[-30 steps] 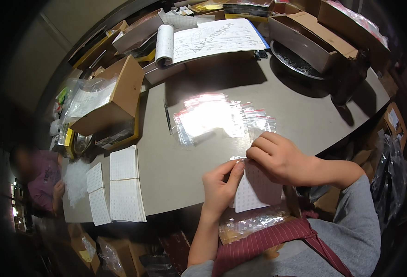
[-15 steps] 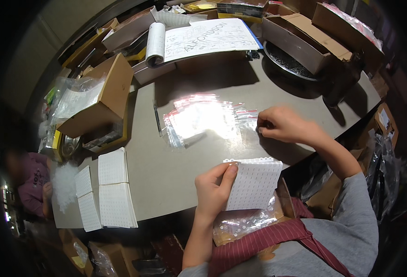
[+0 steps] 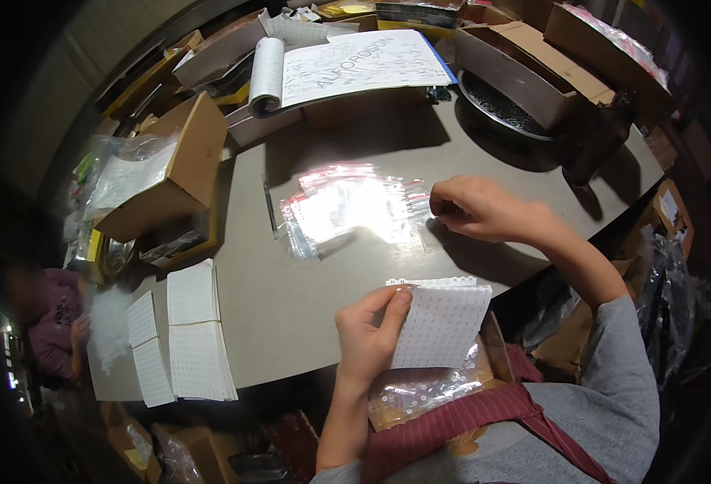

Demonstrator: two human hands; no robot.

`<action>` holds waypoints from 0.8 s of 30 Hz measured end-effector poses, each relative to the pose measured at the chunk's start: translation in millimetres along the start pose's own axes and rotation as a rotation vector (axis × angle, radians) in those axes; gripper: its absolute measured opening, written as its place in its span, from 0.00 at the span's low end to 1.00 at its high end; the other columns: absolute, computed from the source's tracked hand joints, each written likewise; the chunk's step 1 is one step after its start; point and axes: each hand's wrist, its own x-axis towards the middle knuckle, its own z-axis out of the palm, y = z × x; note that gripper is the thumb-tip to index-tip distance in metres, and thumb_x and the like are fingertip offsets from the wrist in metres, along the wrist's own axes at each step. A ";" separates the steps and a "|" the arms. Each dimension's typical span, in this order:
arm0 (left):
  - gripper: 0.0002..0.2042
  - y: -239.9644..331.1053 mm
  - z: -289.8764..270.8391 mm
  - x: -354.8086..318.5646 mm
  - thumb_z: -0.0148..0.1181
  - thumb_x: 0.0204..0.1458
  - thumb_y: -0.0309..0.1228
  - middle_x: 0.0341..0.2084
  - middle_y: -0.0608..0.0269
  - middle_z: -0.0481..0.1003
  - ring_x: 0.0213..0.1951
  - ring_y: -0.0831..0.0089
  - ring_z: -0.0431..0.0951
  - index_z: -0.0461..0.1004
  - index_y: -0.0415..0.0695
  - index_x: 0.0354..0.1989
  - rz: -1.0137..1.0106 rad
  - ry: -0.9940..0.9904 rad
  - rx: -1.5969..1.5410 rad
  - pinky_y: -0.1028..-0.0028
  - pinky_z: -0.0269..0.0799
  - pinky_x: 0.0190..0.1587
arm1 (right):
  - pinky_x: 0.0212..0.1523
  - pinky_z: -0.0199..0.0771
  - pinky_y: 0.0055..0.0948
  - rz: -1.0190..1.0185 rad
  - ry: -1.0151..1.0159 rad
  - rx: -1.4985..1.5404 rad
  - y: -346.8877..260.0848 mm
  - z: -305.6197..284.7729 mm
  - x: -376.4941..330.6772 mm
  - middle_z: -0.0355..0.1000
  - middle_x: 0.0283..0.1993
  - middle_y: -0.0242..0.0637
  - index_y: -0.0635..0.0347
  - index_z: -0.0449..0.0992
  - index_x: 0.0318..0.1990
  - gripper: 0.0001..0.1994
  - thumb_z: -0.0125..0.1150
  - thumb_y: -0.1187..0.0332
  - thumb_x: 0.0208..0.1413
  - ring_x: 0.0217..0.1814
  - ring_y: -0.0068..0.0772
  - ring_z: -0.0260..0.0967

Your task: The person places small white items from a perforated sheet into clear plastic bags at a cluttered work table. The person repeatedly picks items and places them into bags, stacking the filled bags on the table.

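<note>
My left hand (image 3: 371, 329) grips a stack of white printed sheets (image 3: 442, 327) near the table's front edge, thumb on top. Small tabs stick out along the stack's upper edge. My right hand (image 3: 480, 208) is over the table at the right end of a fanned pile of clear zip bags (image 3: 347, 214). Its fingers are curled and pressed together at the edge of the last bag, and what they hold, if anything, is hidden. Red strips mark many bag tops, and glare washes out the middle of the pile.
A box with a plastic bag of small round pieces (image 3: 424, 395) sits below the sheets. Banded sheet stacks (image 3: 198, 339) lie at left, beside an open carton (image 3: 190, 161). A pen (image 3: 271, 206), a pad (image 3: 355, 68) and a round tray (image 3: 504, 109) lie farther back. Another person (image 3: 53, 315) is at far left.
My right hand has moved a little left and up along the bags; the right end of the bag pile now reaches less far right. My left hand still holds the sheets.
</note>
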 end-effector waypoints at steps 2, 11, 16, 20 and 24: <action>0.10 1.1 -0.6 -1.2 0.64 0.62 0.29 0.28 0.57 0.83 0.31 0.76 0.80 0.83 0.32 0.42 0.003 0.008 -0.015 0.75 0.74 0.36 | 0.45 0.74 0.40 -0.029 0.075 -0.175 4.9 17.4 0.8 0.74 0.38 0.45 0.63 0.73 0.40 0.09 0.66 0.73 0.54 0.45 0.50 0.73; 0.10 0.2 -2.6 -1.8 0.64 0.62 0.28 0.28 0.56 0.83 0.31 0.76 0.80 0.83 0.33 0.43 -0.006 -0.016 0.047 0.76 0.75 0.36 | 0.47 0.71 0.40 0.356 -0.124 0.000 24.5 -25.4 22.6 0.72 0.41 0.47 0.65 0.77 0.39 0.27 0.75 0.47 0.51 0.46 0.46 0.69; 0.10 3.5 -3.5 1.0 0.64 0.61 0.28 0.29 0.56 0.83 0.32 0.75 0.80 0.83 0.33 0.43 0.022 -0.088 0.049 0.75 0.75 0.36 | 0.52 0.71 0.43 0.211 -0.158 -0.140 37.9 -14.4 22.5 0.73 0.44 0.51 0.65 0.79 0.40 0.24 0.72 0.49 0.53 0.52 0.51 0.70; 0.09 6.0 -2.9 -0.8 0.63 0.61 0.28 0.29 0.56 0.83 0.32 0.76 0.80 0.83 0.33 0.43 0.035 -0.063 0.041 0.76 0.75 0.36 | 0.45 0.72 0.39 0.194 -0.176 0.132 19.9 -10.8 25.6 0.74 0.39 0.45 0.64 0.77 0.38 0.18 0.72 0.57 0.54 0.42 0.42 0.71; 0.09 6.6 -6.6 -2.8 0.63 0.62 0.27 0.29 0.56 0.83 0.31 0.76 0.80 0.83 0.34 0.42 0.026 -0.114 0.045 0.76 0.75 0.36 | 0.41 0.72 0.32 0.149 -0.060 0.327 8.0 -6.5 23.3 0.73 0.33 0.39 0.64 0.75 0.39 0.12 0.69 0.67 0.54 0.35 0.32 0.69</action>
